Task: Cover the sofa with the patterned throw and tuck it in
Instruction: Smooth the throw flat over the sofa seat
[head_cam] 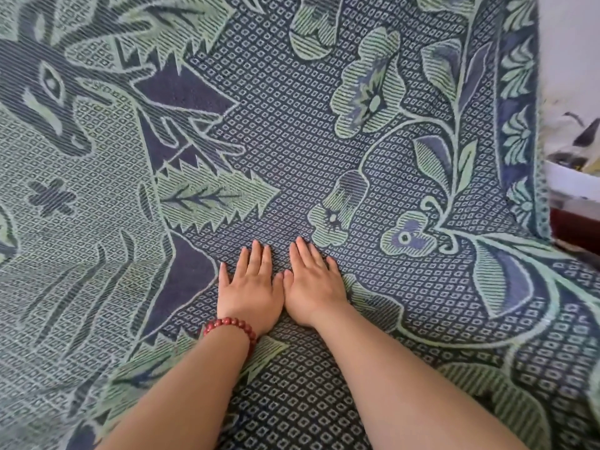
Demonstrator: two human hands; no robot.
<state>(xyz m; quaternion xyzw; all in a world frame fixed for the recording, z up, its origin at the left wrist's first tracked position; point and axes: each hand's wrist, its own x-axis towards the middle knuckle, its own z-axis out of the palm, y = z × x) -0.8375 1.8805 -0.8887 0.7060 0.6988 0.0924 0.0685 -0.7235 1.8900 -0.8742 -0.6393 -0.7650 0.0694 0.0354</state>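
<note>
One patterned throw (292,141) in navy and pale green fills nearly the whole view, draped over a sofa that is entirely hidden beneath it. Two bare hands rest on it, side by side, thumbs touching. The left hand (250,287) lies flat, palm down, fingers spread slightly; one red bead bracelet (232,328) circles its wrist. The right hand (311,280) also lies flat and open, gripping nothing. Their fingertips point away from the person, toward a crease where the cloth bends upward. The throw's bordered edge (519,125) runs down the right side, top to bottom. Beyond that edge sits a narrow strip of pale wall and blurred clutter. The woven flowers and leaves stand upright.
</note>
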